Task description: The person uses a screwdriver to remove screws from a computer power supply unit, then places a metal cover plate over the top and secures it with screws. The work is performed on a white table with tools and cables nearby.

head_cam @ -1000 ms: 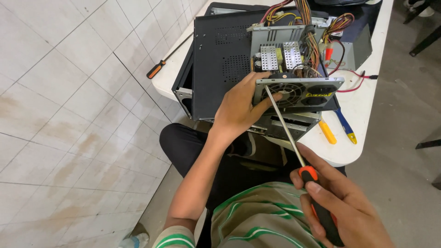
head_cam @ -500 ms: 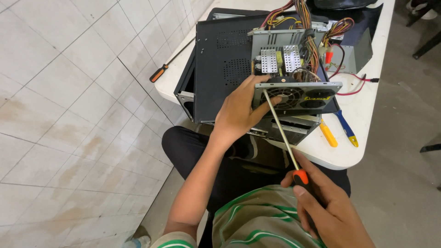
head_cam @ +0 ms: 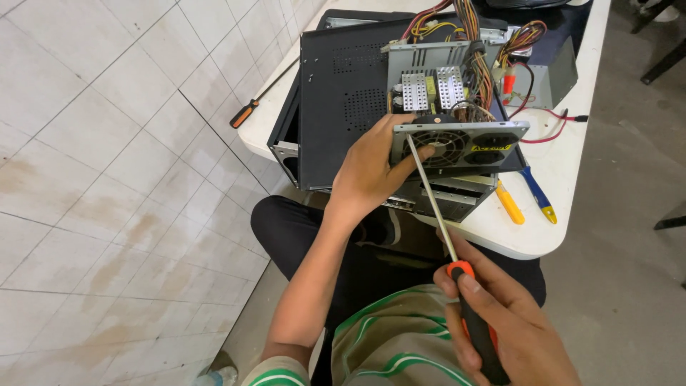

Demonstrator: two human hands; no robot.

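- At the lower right of the frame, the right hand (head_cam: 504, 325) is clamped around the orange-and-black handle of a long screwdriver (head_cam: 432, 200), shaft slanting up-left.
- Mid-frame, the left hand (head_cam: 371, 171), arm outstretched, grips the left edge of the power supply (head_cam: 461, 143), thumb beside the shaft's tip.
- Behind, a black computer case (head_cam: 336, 100) lies on the white table (head_cam: 564, 171).

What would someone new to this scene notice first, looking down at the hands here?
First the opened power supply, its fan grille facing the camera and coloured wires spilling from its top, steadied by the left hand against a black computer case on the white table. Next, the long screwdriver, gripped low by the right hand, tip at the grille's corner.
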